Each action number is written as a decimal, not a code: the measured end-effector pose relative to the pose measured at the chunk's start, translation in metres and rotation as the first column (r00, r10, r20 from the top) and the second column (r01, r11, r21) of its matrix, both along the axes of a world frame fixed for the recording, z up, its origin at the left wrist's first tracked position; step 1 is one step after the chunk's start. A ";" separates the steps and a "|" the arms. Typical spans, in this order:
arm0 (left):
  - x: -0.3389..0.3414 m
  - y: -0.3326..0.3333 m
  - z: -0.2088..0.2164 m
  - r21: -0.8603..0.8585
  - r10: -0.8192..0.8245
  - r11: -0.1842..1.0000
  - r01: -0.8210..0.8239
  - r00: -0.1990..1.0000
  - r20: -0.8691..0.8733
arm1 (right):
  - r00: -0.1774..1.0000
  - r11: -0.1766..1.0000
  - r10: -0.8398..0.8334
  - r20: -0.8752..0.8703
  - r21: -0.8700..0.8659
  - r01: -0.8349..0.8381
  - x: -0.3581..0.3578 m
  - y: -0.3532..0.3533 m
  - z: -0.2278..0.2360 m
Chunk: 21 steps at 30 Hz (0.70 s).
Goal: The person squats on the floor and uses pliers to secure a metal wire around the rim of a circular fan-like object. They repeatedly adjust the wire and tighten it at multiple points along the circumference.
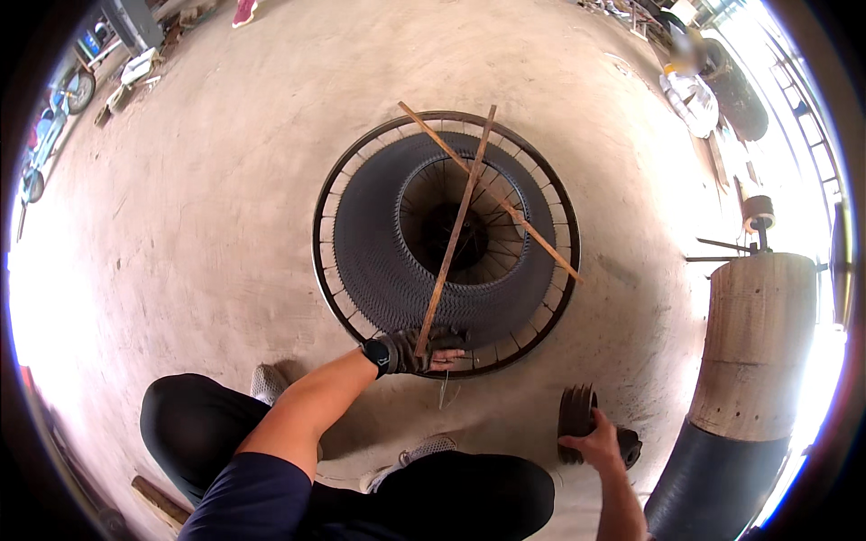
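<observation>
Navy sleeve [255, 496] nearest, I remotely saw the right hand [599, 443] pinch a ridged coil [575, 416], well right of the left hand [409, 353], its grip indiscernible.

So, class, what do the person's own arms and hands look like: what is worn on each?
The left hand wears a dark glove with some bare finger showing, a black watch at the wrist, and a short navy sleeve above a bare forearm. The right hand is ungloved; no sleeve shows on that forearm.
</observation>
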<state>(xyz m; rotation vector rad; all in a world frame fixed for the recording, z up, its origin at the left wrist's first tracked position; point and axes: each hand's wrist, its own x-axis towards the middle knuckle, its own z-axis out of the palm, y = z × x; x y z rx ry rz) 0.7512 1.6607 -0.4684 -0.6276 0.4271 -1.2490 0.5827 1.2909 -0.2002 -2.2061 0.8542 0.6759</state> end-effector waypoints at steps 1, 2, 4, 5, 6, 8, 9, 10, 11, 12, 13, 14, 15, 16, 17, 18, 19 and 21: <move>0.003 -0.004 0.010 0.113 -0.028 0.993 0.018 0.995 0.092 | 1.000 0.995 0.025 -0.002 -0.099 -0.025 -0.024 -0.012 -0.027; 0.005 -0.003 0.016 0.235 -0.055 0.972 0.012 0.982 0.181 | 0.998 0.980 0.060 -0.009 -0.188 -0.060 -0.043 -0.019 -0.050; 0.003 0.005 0.008 0.097 0.009 0.995 -0.014 0.999 0.051 | 0.990 0.945 0.094 -0.105 -0.305 -0.122 -0.073 -0.014 -0.089; 0.000 0.008 0.003 0.027 0.031 0.999 -0.031 0.999 -0.027 | 0.981 0.920 0.102 -0.164 -0.360 -0.156 -0.088 -0.008 -0.105; -0.002 0.009 0.003 -0.064 0.008 0.998 -0.030 0.948 -0.319 | 0.987 0.906 0.094 -0.128 -0.400 -0.138 -0.102 0.000 -0.117; 0.000 0.009 0.010 -0.177 -0.084 0.982 -0.067 0.682 -0.726 | 0.995 0.872 0.073 -0.062 -0.481 -0.094 -0.131 0.016 -0.135; 0.001 0.007 0.012 -0.166 -0.091 0.985 -0.053 0.654 -0.751 | 0.991 0.830 0.105 -0.079 -0.543 -0.131 -0.147 0.019 -0.153; 0.004 0.006 0.014 -0.154 -0.096 0.987 -0.039 0.628 -0.772 | 0.986 0.782 0.136 -0.091 -0.602 -0.164 -0.159 0.023 -0.179; 0.004 0.005 0.010 -0.101 -0.075 0.995 0.007 0.719 -0.691 | 0.981 0.729 0.166 -0.105 -0.656 -0.194 -0.170 0.022 -0.201; 0.006 0.007 0.007 -0.092 -0.082 0.995 0.024 0.710 -0.699 | 0.980 0.709 0.177 -0.090 -0.679 -0.190 -0.168 0.027 -0.207; 0.007 0.010 0.006 -0.078 -0.083 0.996 0.039 0.700 -0.709 | 0.979 0.688 0.187 -0.074 -0.701 -0.185 -0.167 0.032 -0.212; 0.003 0.013 0.003 -0.119 -0.110 0.993 0.022 0.576 -0.810 | 0.978 0.664 0.199 -0.069 -0.724 -0.186 -0.164 0.036 -0.206; 0.003 0.013 0.002 -0.155 -0.142 0.988 0.013 0.473 -0.870 | 0.955 0.757 0.167 -0.247 -0.588 -0.284 -0.144 0.035 -0.185; 0.003 0.012 0.001 -0.186 -0.174 0.982 0.002 0.363 -0.915 | 0.898 0.837 0.162 -0.409 -0.426 -0.344 -0.101 0.032 -0.155; 0.001 0.012 0.000 -0.214 -0.205 0.977 -0.004 0.273 -0.940 | 0.803 0.895 0.183 -0.568 -0.243 -0.375 -0.059 0.034 -0.127; 0.005 0.006 0.002 -0.250 -0.246 0.968 0.005 0.199 -0.949 | 0.934 0.846 0.280 -0.221 -0.403 -0.349 -0.028 0.040 -0.107; 0.004 0.002 0.000 -0.276 -0.324 0.938 -0.208 -0.251 -0.912 | 0.908 0.800 0.398 0.134 -0.534 -0.272 0.009 0.053 -0.089; -0.002 0.011 -0.005 -0.009 -0.584 0.810 -0.586 -0.809 0.060 | 0.605 0.831 0.530 0.595 -0.508 -0.228 0.133 0.108 -0.030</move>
